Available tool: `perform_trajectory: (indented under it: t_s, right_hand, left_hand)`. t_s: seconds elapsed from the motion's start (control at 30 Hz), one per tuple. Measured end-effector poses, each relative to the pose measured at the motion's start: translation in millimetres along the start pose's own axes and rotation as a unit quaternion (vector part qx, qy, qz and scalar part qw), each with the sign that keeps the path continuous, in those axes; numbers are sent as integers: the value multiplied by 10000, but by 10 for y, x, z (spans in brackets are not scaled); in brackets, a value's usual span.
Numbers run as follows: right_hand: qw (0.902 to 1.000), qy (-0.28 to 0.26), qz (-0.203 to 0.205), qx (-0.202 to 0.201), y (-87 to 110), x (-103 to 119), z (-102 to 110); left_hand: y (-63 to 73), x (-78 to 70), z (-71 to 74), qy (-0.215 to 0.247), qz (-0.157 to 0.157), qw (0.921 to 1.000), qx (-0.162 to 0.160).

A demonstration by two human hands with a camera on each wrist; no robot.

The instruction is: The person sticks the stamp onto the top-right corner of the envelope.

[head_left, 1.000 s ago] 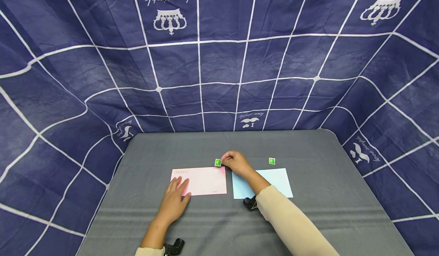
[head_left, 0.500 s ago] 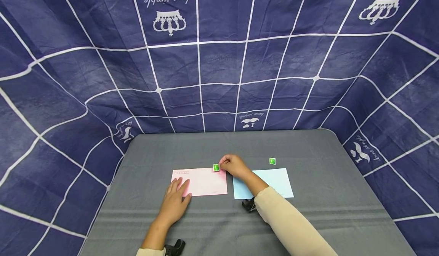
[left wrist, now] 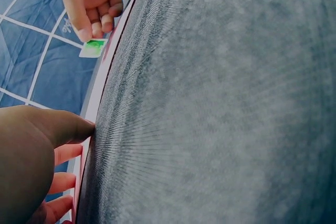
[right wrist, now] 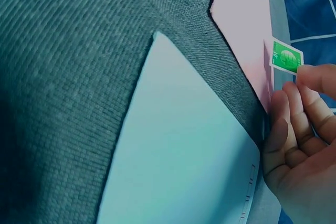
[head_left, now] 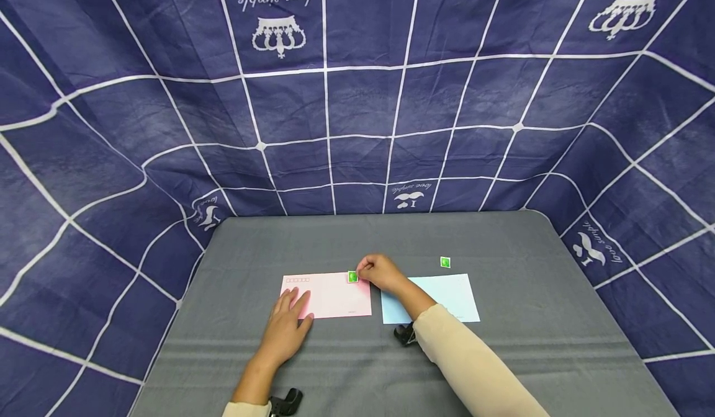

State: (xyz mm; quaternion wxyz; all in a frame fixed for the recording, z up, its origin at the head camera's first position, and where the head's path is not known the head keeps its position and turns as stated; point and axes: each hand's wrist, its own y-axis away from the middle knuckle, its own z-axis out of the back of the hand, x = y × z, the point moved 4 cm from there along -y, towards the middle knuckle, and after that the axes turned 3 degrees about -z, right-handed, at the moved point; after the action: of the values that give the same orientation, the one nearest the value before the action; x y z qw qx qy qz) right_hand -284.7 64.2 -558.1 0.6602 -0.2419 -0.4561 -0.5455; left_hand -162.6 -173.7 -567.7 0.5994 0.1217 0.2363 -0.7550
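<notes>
A pink envelope [head_left: 329, 299] lies on the grey table, left of centre. On its lower left part rests my left hand [head_left: 286, 330], fingers spread and nearly straight. My right hand [head_left: 382, 272] pinches a small green postage stamp [head_left: 353, 277] by its edge, between thumb and finger. The stamp is over the envelope's upper right corner, and in the right wrist view the stamp [right wrist: 287, 56] stands tilted above the pink paper. Under my right forearm lies a light blue envelope [head_left: 447, 296], partly hidden.
A second green stamp [head_left: 445, 262] lies on the grey table cloth [head_left: 530, 293] just beyond the blue envelope. Dark blue cloth [head_left: 357, 107] with white lines encloses the table at the back and both sides.
The right hand has brought the stamp from beyond the pink envelope's far edge toward me, over its upper right corner. The left hand stays in place.
</notes>
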Motion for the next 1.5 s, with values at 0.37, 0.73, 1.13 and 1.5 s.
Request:
perform_trajectory:
  t_s: [0.37, 0.73, 1.13, 1.5]
  right_hand:
    - [9988, 478, 22, -50, -31, -14, -25]
    - [9974, 720, -40, -76, -58, -29, -47]
    - [9935, 1123, 42, -189, -69, -38, -101]
    - [9887, 1470, 53, -296, -79, -43, -114]
  left_hand:
    - [-6, 12, -10, -31, 11, 10000, -15]
    - [1, 21, -14, 12, 93, 9999, 36]
    - [2, 23, -10, 14, 38, 10000, -19]
    - [-8, 24, -8, 9, 20, 10000, -2]
